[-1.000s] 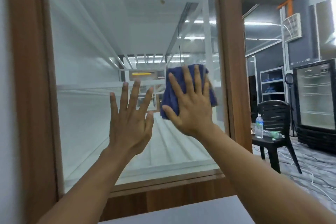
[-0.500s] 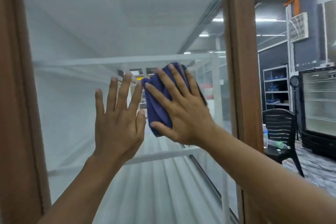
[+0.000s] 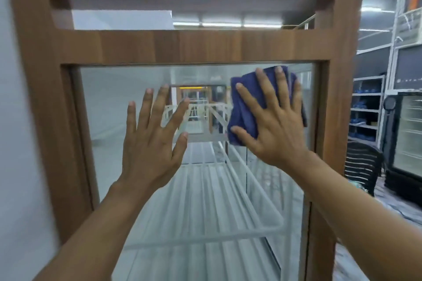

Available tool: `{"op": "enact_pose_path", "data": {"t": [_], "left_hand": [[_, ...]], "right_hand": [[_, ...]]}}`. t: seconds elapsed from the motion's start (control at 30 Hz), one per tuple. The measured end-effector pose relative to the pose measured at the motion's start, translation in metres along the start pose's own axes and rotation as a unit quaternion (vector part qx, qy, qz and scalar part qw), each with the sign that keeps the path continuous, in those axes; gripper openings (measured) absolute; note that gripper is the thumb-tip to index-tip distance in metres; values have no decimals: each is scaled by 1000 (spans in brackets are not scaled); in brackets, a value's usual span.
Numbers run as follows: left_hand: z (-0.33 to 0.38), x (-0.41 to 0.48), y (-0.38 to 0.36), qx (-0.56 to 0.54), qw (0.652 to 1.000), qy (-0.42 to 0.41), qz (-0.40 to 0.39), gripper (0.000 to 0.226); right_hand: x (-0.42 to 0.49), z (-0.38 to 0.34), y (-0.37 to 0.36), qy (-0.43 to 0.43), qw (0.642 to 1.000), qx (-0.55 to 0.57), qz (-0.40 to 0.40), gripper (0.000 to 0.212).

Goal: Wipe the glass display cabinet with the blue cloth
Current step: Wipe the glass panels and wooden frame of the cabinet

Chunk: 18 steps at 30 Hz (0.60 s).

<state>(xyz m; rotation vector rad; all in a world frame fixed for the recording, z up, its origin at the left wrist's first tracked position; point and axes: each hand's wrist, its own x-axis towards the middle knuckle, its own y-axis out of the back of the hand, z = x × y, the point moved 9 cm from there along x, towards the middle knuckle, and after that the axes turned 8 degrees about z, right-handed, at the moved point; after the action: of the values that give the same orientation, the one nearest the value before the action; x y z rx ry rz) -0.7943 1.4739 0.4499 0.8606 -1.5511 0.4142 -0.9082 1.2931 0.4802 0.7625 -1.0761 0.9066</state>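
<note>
Blue cloth (image 3: 242,109) under flat right hand (image 3: 277,131) on glass (image 3: 109,107).

Glossy, reflective glass pane (image 3: 127,102), smooth brown wood-grain frame (image 3: 182,49) with a matt finish, soft, creased blue cloth (image 3: 245,109), white-coated wire shelves (image 3: 205,194) inside

**Cloth climbing to the pane's top right corner**

You are carrying the blue cloth (image 3: 246,107) up and rightward under your flat right hand (image 3: 277,130), from mid-pane to just under the wooden top rail (image 3: 182,49) at upper right of the frame. Your left hand (image 3: 150,143) is rising alongside it, fingers spread against the glass (image 3: 109,107). Your view is tilting upward: the cabinet's upper frame is coming into sight, and the bottom rail is dropping out.
</note>
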Motion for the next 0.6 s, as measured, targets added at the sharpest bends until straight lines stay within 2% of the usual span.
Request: {"op": "enact_pose_path", "data": {"t": [0.07,0.13,0.2,0.33,0.43,0.5,0.6], "left_hand": [[-19,-21,3,-4,1000,19,-10,63],[-32,-43,5,-14,999,30,-10,62],[-36,-67,1,-21,999,28,-6,62],[-32,-127,-12,-28,999,37,15,63],[-33,-185,-26,-22,998,52,5,65],[-38,-218,-31,-24,998,66,-3,64],[-38,-249,-36,-25,996,79,-20,64]], "right_hand": [[-10,27,5,-126,992,1,0,80],[-12,12,5,-189,982,-1,4,80],[-8,-37,-2,-168,986,7,12,78],[-31,-156,-20,-11,998,52,30,76],[-91,-165,-23,53,996,59,43,71],[-140,-127,-23,13,998,37,48,71],[-210,-70,-23,-140,990,18,22,73]]}}
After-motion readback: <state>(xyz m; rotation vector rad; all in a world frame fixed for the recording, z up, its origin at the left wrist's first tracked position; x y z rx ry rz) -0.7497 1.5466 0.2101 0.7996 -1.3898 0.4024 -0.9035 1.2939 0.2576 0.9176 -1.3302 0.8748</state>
